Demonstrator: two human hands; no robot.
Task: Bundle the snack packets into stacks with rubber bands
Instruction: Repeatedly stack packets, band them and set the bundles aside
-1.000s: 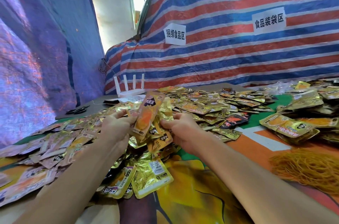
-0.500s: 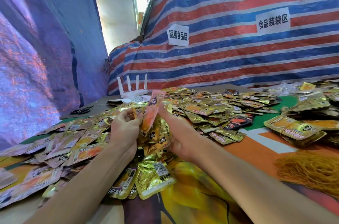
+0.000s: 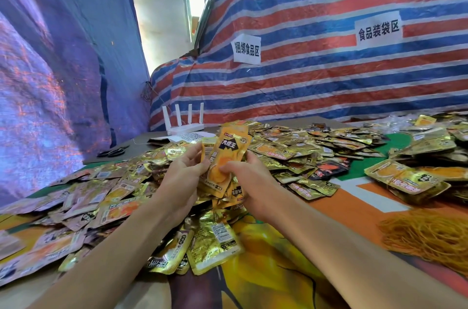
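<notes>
Facing a big striped tarp (image 3: 329, 86) filling the upper right of the frame. Looking down at loose snack packets (image 3: 298, 149) lying all over the table (image 3: 141, 142), from the left edge to the right edge. Sitting by a heap of yellow rubber bands (image 3: 428, 235) at the lower right. Holding a small stack of packets (image 3: 225, 156) up in the middle, gripping it with the left hand (image 3: 181, 182) on its left side and the right hand (image 3: 249, 182) at its lower right, thumb pressing the front packet. Seeing a white router (image 3: 186, 126) standing just above the stack.

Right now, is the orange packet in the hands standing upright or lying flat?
Upright, slightly tilted. The orange packet stands on end, logo uppermost, held between left hand and right hand.
</notes>
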